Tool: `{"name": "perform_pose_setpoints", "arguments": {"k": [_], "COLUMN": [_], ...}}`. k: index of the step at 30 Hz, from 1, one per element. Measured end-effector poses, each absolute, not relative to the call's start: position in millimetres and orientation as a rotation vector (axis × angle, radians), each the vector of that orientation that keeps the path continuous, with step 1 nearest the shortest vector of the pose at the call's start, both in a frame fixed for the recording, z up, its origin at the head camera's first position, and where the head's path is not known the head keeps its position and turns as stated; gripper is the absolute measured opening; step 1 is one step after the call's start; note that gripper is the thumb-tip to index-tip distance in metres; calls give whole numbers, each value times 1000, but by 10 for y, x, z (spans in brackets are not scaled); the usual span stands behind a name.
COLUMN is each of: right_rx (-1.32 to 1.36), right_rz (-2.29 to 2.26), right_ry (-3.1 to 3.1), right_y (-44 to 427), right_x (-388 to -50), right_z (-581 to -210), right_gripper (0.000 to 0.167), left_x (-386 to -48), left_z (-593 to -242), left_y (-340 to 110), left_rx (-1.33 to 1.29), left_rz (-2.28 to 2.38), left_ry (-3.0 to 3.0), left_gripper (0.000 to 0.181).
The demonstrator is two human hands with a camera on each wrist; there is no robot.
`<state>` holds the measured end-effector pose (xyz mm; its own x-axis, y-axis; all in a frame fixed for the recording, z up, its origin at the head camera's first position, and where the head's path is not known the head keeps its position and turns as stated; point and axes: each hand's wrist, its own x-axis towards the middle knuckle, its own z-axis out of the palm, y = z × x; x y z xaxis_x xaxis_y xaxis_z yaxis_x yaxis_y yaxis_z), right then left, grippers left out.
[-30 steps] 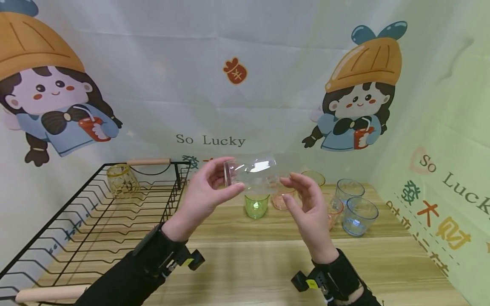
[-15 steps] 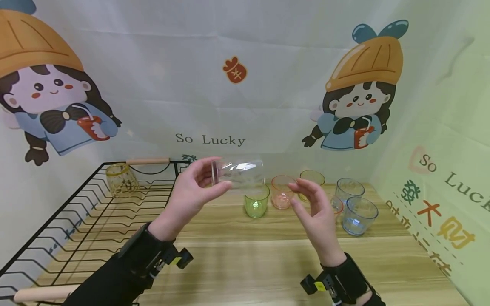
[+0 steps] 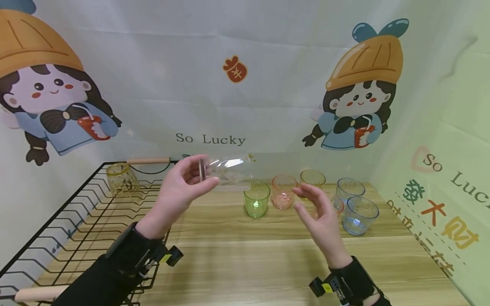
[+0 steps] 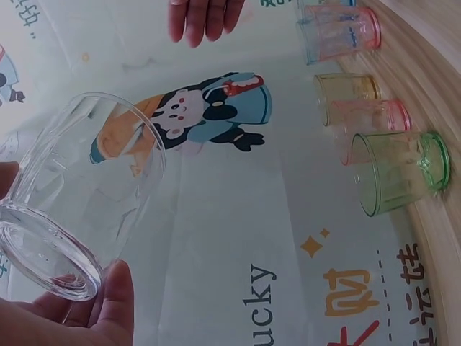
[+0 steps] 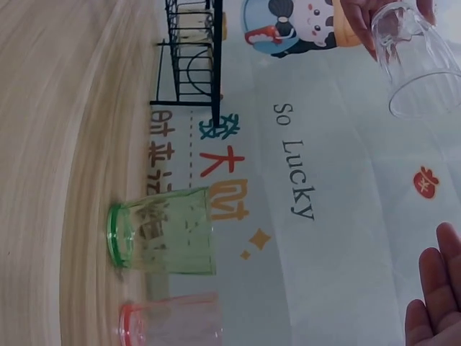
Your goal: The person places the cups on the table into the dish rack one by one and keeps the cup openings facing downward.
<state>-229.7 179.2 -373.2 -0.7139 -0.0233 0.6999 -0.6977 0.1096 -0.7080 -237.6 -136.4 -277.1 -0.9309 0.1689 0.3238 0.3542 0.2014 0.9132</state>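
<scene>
My left hand (image 3: 178, 187) grips the clear glass (image 3: 229, 174) at its base, the thumb on one side and the fingers on the other; the glass lies on its side in the air above the bench (image 3: 245, 263), its mouth turned towards my right hand (image 3: 323, 221). This right hand holds nothing: its thumb and fingers are parted and a little bent, well apart from the glass. One second ago its fingertips were just beside the mouth of the glass; since then my left hand has carried the glass to the left, and the green glass (image 3: 257, 202) and the pink glass (image 3: 282, 197) are less covered. To the left of my left hand, the patterned yellow glass (image 3: 122, 180) stays in the black rack (image 3: 148, 161). My right hand partly hides the red-rimmed glass (image 3: 337, 204) and the lower part of the plain yellow glass (image 3: 312, 176); the blue glass (image 3: 360, 219) stands to its right. The far wall of the clear glass is faint against the pale cloth. In each wrist view, that wrist's own hand is cut off by the edge.
</scene>
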Motion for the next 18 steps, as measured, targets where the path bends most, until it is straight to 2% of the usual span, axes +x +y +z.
{"name": "perform_pose_setpoints", "arguments": {"k": [18], "right_rx": [620], "right_rz": [1584], "right_ry": [-1938], "right_y": [2004], "right_x": [-2289], "right_z": [-3866], "right_gripper": [44], "left_x": [-2377], "left_z": [-2734], "left_y": [-1571], "left_rx": [-407], "left_rz": [-1806], "left_ry": [-2369], "left_gripper": [74]}}
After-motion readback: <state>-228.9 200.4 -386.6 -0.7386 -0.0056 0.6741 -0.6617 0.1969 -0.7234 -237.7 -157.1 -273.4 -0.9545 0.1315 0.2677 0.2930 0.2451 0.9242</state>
